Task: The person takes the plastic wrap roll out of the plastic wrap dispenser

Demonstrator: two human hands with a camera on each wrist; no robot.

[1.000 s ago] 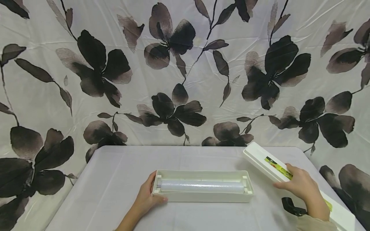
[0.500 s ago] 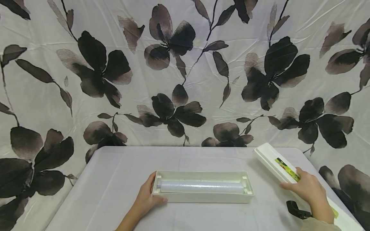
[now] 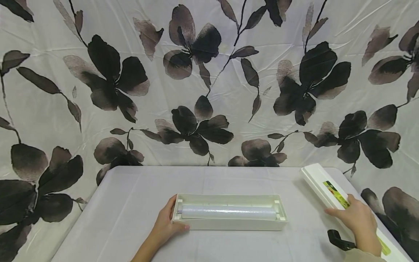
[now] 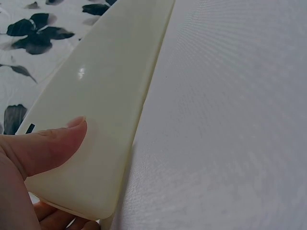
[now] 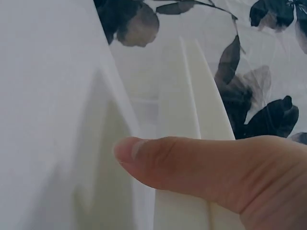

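Observation:
In the head view, a long off-white plastic box (image 3: 235,225) without its cover lies on the white table, its inside facing up. A roll of clear cling film (image 3: 229,211) lies lengthwise in it. My left hand (image 3: 166,221) grips the box's left end, thumb on the front wall. The left wrist view shows that thumb (image 4: 53,146) flat on the box's side (image 4: 105,86). At the right, my right hand (image 3: 361,222) holds a long white lid (image 3: 315,175) with a yellow-green label, slanted toward the front right. In the right wrist view, the thumb (image 5: 187,165) crosses the lid (image 5: 211,100).
A white cloth covers the table (image 3: 140,185). Behind it hangs a white curtain (image 3: 235,145) with dark flower prints. A black curved piece (image 3: 339,240) sits by the right wrist, and the lid lies near the table's right edge.
My right hand has moved to the right with the lid, farther from the box. The left hand, the box and the roll have stayed in place.

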